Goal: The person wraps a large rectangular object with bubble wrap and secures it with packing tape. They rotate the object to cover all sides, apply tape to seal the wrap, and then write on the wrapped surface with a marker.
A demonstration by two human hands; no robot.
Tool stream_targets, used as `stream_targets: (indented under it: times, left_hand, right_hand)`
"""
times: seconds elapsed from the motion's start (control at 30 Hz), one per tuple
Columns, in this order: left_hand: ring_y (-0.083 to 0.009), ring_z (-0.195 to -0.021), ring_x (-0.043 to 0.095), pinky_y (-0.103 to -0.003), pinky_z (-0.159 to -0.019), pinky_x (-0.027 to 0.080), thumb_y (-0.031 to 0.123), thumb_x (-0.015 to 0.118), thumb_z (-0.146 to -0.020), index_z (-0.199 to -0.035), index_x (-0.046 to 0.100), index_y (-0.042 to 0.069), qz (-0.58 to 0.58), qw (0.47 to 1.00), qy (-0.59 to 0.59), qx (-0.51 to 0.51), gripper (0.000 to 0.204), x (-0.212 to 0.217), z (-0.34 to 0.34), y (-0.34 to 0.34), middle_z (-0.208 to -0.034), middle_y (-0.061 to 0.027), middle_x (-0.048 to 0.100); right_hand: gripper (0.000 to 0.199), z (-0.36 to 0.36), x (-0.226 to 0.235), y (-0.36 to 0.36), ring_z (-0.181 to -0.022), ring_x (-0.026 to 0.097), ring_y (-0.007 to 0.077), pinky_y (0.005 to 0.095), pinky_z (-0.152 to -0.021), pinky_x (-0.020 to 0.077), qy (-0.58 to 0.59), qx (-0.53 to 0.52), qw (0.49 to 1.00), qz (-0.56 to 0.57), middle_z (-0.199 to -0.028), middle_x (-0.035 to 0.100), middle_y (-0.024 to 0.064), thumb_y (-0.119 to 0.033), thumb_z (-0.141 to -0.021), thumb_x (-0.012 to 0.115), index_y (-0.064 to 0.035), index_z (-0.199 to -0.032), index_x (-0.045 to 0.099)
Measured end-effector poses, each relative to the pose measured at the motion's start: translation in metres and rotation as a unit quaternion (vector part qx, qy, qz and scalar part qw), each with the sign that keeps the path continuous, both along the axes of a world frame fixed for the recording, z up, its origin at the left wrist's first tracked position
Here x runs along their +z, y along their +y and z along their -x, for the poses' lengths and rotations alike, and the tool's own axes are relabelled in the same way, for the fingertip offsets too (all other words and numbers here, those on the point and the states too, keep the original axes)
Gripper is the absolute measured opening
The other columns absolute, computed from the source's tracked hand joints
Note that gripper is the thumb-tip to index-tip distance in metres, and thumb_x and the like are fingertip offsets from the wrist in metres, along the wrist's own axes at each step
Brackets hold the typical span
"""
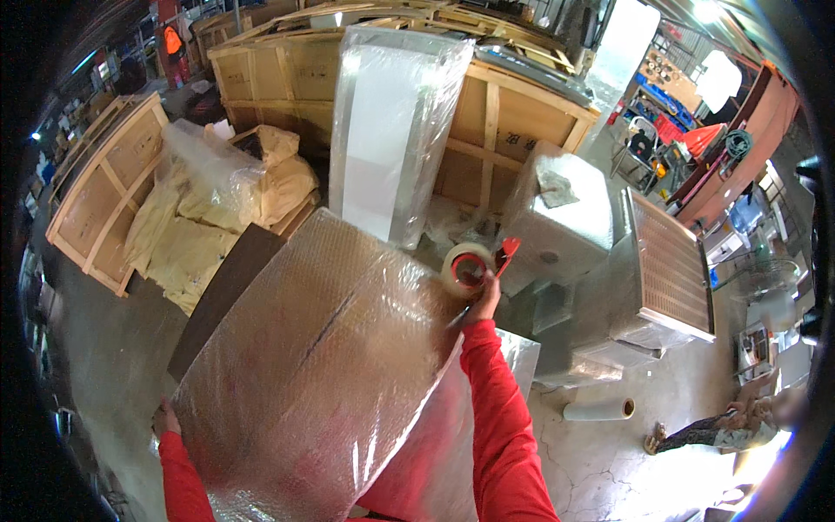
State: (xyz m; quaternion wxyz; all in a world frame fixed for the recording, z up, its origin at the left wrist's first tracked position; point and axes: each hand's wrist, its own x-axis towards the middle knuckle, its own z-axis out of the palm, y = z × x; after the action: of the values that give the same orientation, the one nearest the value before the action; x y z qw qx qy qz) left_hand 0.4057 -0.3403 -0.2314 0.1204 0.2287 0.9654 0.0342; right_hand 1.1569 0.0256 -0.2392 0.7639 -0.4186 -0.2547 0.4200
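A large brown panel in clear bubble wrap (322,357) fills the middle of the view, tilted in front of me. My left hand (168,419) grips its lower left edge, with the fingers partly hidden. At its upper right corner, my right hand (487,303) is closed on a tape dispenser (507,252). The dispenser has red parts and carries a wide roll of clear tape (454,271), held against the wrap. A dark brown board (228,291) shows behind the panel's left side.
Behind stand a tall wrapped white panel (378,139) and wooden crates (278,83). Crumpled yellowish sheeting (204,209) lies at left. Wrapped boxes (565,209) and a slatted panel (670,265) stand right. A white film roll (598,410) and a person (722,428) are farther right.
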Motion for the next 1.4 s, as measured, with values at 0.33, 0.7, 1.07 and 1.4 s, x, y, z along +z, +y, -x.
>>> stream_targets:
  times: [0.33,0.7,1.07,1.4]
  left_hand:
    - [-0.0495,-0.101,0.063,-0.057,-0.088,0.047,0.064,0.030,-0.100,-0.105,0.072,-0.002,-0.067,0.983,0.057,-0.163,0.078,0.018,-0.050,-0.059,-0.106,-0.0309,0.067]
    - [-0.0403,-0.090,0.068,-0.049,-0.077,0.050,0.059,0.044,-0.099,-0.095,0.071,-0.001,-0.161,0.896,-0.136,-0.391,0.066,0.057,-0.071,-0.107,-0.091,-0.0247,0.070]
    - [-0.0162,-0.083,0.066,-0.034,-0.076,0.056,0.011,0.069,-0.085,-0.103,0.070,0.006,-0.279,0.676,-0.628,-0.266,0.018,-0.136,0.071,-0.178,-0.094,-0.0017,0.071]
    - [-0.0326,-0.085,0.070,-0.044,-0.079,0.055,0.027,0.075,-0.082,-0.098,0.071,0.006,-0.211,0.783,-0.272,-0.519,0.027,-0.100,0.003,-0.216,-0.090,-0.0152,0.073]
  right_hand:
    - [0.056,-0.014,0.008,-0.276,-0.087,0.067,0.0237,0.0350,-0.072,0.0565,-0.182,-0.205,0.953,0.126,-0.105,0.065,0.0077,-0.026,-0.080,0.083,-0.0086,-0.121,0.050]
    - [0.059,0.116,-0.067,-0.529,-0.126,0.051,0.0408,0.0521,-0.106,0.0392,-0.770,-0.193,0.519,0.317,-0.131,0.056,0.0245,-0.026,-0.088,0.065,0.0028,-0.137,0.047]
    - [0.017,0.255,-0.113,-0.793,-0.079,0.062,0.0140,0.0337,-0.076,0.0531,-0.305,0.021,0.913,0.272,-0.087,0.069,0.0027,-0.008,-0.090,0.067,0.0007,-0.104,0.067]
    - [0.047,0.353,-0.099,-0.760,-0.120,0.056,0.0349,0.0437,-0.102,0.0453,-0.602,0.119,0.767,0.187,-0.127,0.061,0.0186,-0.025,-0.093,0.066,-0.0028,-0.133,0.054]
